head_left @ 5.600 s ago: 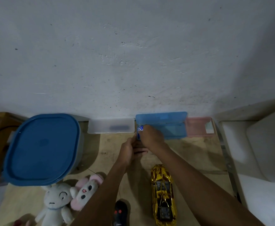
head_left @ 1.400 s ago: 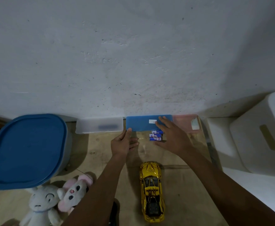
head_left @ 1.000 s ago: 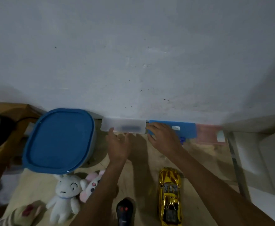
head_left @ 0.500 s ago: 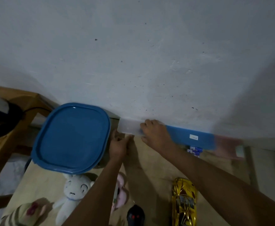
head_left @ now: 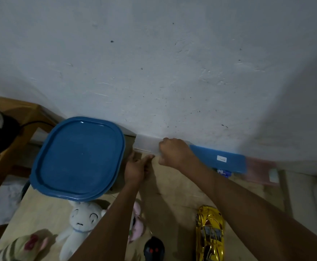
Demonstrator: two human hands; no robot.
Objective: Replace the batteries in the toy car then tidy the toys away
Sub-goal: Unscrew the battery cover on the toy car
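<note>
The gold toy car (head_left: 209,232) lies on the wooden surface (head_left: 172,189), lengthwise toward the wall. It is well apart from both our hands, so we judge the battery swap not yet begun on it.

Beyond the car and to its left, a frosted case (head_left: 146,145) sits against the wall. Our right hand (head_left: 174,153) has its fingers curled over that case's right end, gripping it (presumably to open it or draw it out; we cannot tell what it holds). Our left hand (head_left: 137,167) hovers just short of the case with its fingers straight and loose, holding nothing. It is likely there to steady the near edge, though we cannot tell whether it touches.

Straight beyond the car, a blue case (head_left: 217,159) stands against the wall, with what look like batteries (head_left: 223,172) at its foot. A pink case (head_left: 261,173) sits further right.

Left of the car lies a black remote (head_left: 153,249), then a pink plush (head_left: 137,223) and a white plush (head_left: 80,221), the pink one partly hidden by our left forearm. Far left of the car, a blue-lidded tub (head_left: 78,157) stands close beside the frosted case and crowds the left hand's room.
</note>
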